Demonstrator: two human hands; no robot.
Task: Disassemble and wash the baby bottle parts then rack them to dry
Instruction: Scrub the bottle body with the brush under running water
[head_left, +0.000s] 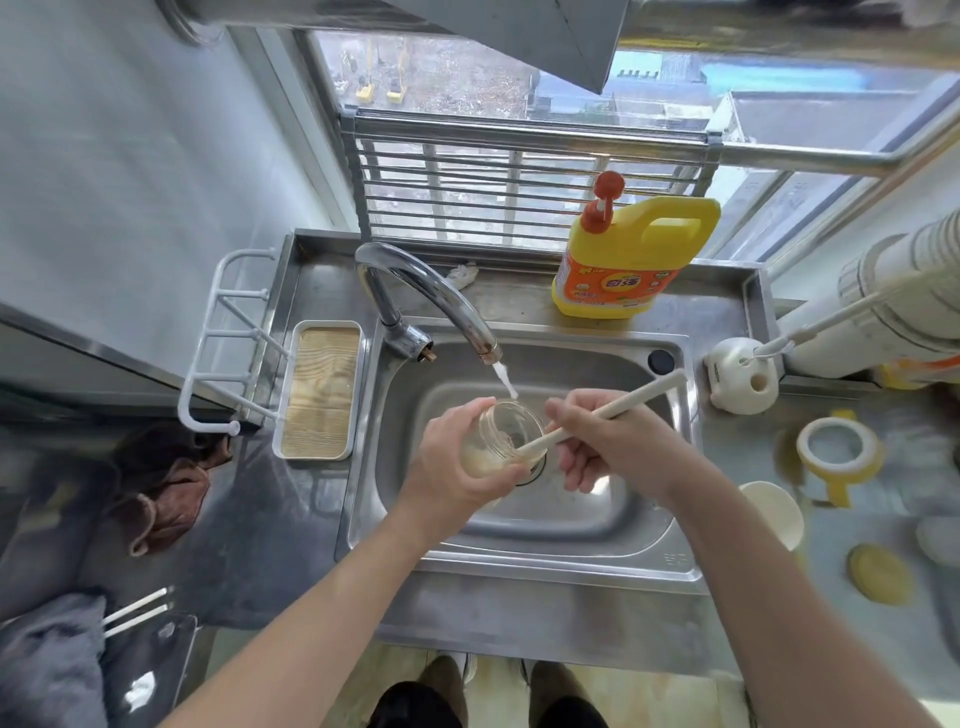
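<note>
Over the sink basin (545, 569), centre of view: both bare hands at work under the tap.

- Left hand (447, 467) grips the clear bottle body (496, 441); fingers (470, 408) curl round its wall, the thumb side hugging the base end. Bottle held above the drain (537, 470), tilted, mouth towards 2 o'clock.
- Right hand (608, 447) holds a cream brush handle (639, 397), fingers (576, 415) closed narrowly round its lower part. Handle runs from 2 o'clock down into the bottle mouth; the brush head is inside, and cannot be made out clearly through the wall.
- Curved tap (431, 291) stands at 11 o'clock of the basin. A thin white stream (505, 379) falls from its spout, meeting the bottle at the mouth rim.
- At 12 o'clock, on the back ledge: yellow detergent jug (623, 260), red pump, orange label, upright.
- At 9 o'clock, beside the basin: white tray (319, 389) with a ribbed wooden insert. A white pegged rack (228, 338) is just beyond it, nothing hanging on the pegs.
- At 8 o'clock: brown cloth (166, 483), crumpled.
- At 3 o'clock, on the steel worktop (737, 457): yellow-and-white ring with handles (836, 447), a white cup (769, 512) towards 4 o'clock, a yellow disc (880, 574) further out. This edge of the view is blurred; fine detail unreadable.
- At 2 o'clock: round white holder (740, 374) with holes, a thin white stick leaning out of it.
</note>
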